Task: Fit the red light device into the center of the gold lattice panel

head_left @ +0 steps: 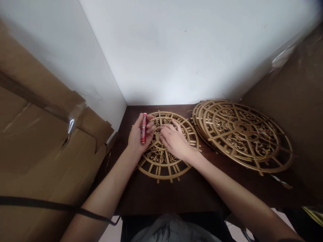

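Note:
Two red cylindrical batteries (143, 129) lie end to end in my left hand (137, 134), palm up with the fingers bent beside them. My left hand is over the left side of a round gold openwork clock frame (156, 171) with Roman numeral bars and scrollwork. At the middle of this frame, my right hand (174, 143) is palm down. Its front fingers are drawn together over the hub, while an outer finger sticks out. What those fingertips grip, if anything, is hidden. The frame lies flat on a dark brown table (161, 198).
A stack of similar gold clock frames (242, 134) leans to the right, with thin wires on top. A slim tool (282, 182) lies under its near edge. Cardboard (50, 134) stands at the left, and a white wall (176, 50) is behind. A black cable (50, 204) crosses my left forearm.

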A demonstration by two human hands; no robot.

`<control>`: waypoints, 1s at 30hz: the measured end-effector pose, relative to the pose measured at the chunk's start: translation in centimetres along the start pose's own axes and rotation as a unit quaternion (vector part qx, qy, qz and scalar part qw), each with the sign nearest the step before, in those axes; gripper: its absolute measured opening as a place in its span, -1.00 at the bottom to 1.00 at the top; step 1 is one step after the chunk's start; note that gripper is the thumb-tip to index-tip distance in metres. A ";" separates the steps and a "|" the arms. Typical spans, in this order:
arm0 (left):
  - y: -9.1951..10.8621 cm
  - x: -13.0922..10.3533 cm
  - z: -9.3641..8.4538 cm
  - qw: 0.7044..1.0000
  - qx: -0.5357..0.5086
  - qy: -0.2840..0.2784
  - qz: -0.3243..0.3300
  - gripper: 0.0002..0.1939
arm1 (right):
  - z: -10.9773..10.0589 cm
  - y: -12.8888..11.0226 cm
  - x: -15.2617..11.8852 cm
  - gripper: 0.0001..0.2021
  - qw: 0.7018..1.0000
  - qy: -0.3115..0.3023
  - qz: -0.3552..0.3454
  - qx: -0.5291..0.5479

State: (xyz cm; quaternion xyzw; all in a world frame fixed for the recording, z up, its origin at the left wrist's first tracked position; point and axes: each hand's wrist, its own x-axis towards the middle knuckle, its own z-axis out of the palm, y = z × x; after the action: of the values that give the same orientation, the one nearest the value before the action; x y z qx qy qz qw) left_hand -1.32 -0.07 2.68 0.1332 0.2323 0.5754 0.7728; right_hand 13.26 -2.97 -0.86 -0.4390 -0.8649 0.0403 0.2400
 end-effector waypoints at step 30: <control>-0.8 -1.5 0.7 0.986 0.018 -0.110 -0.123 -0.64 | -0.6 1.0 -0.4 -0.86 0.966 0.111 0.043 0.232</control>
State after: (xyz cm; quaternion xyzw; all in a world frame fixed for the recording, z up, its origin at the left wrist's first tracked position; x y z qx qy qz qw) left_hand -0.60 -1.73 3.23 0.1799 0.1712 0.4535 0.8560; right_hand 14.46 -2.80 -0.75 -0.4100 -0.7802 0.2008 0.4276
